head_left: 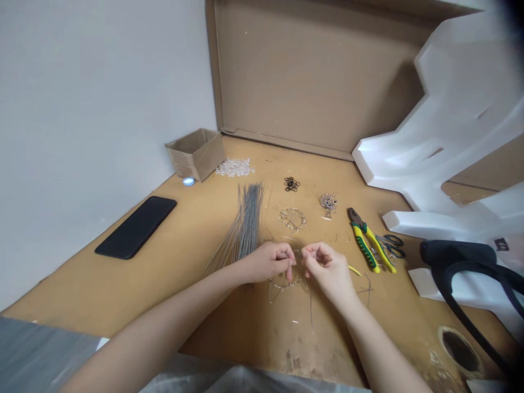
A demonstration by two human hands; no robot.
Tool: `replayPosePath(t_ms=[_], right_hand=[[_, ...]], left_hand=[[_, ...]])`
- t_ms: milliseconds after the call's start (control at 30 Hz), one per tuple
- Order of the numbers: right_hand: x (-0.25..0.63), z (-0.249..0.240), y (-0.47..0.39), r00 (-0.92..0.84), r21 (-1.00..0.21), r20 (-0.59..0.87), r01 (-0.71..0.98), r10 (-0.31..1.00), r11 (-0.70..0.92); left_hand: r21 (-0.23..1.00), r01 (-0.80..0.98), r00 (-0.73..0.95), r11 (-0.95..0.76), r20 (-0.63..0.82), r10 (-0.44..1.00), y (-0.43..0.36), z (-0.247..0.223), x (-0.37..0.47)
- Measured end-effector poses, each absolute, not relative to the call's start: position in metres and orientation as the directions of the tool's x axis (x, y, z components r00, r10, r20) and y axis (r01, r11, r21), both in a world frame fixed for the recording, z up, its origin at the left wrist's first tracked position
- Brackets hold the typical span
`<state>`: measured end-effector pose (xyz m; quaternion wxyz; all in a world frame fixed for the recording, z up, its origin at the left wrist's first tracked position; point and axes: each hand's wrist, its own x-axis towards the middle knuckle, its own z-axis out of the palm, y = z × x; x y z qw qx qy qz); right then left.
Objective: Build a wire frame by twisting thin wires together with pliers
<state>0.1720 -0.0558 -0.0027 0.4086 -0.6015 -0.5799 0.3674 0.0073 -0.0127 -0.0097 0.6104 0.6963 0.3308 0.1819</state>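
Near the front edge of the bench [245, 334], my left hand [268, 261] pinches a bent wire frame [279, 286]; my right hand [327, 270] is pinched nearly closed, hold unclear. I'm likely shaping wire; next needs steadiness.

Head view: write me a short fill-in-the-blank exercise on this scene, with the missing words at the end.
1. Of the left hand and the right hand, the one nearer the pliers is the ____ hand.
2. The pliers' grips are yellow and ____.
3. In the picture, the phone lies to the ____ of the wires.
4. The box has its top ____.

Missing words: right; green; left; open.
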Motion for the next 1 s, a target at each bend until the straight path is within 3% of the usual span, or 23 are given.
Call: replayPosePath(t_ms=[167, 333, 500, 1000], right_hand=[[0.178, 0.001, -0.054, -0.094, -0.901, -0.035, 0.434, 0.995, 0.009], [0.182, 0.0, -0.054, -0.101, -0.844, -0.012, 0.535, 0.995, 0.044], [0.181, 0.001, -0.055, -0.129, -0.79, -0.041, 0.611, 0.991, 0.047], [0.176, 0.006, -0.056, -0.065, -0.845, -0.124, 0.531, 0.99, -0.071]], left_hand=[[0.977, 0.214, 0.755, 0.022, -0.18, 0.631, -0.011, -0.006, 0.005], [0.979, 0.179, 0.765, 0.098, -0.201, 0.612, -0.009, -0.006, 0.005], [0.968, 0.252, 0.745, 0.001, -0.195, 0.638, -0.011, -0.006, 0.006], [0.962, 0.271, 0.738, -0.034, -0.185, 0.649, -0.014, -0.018, 0.012]])
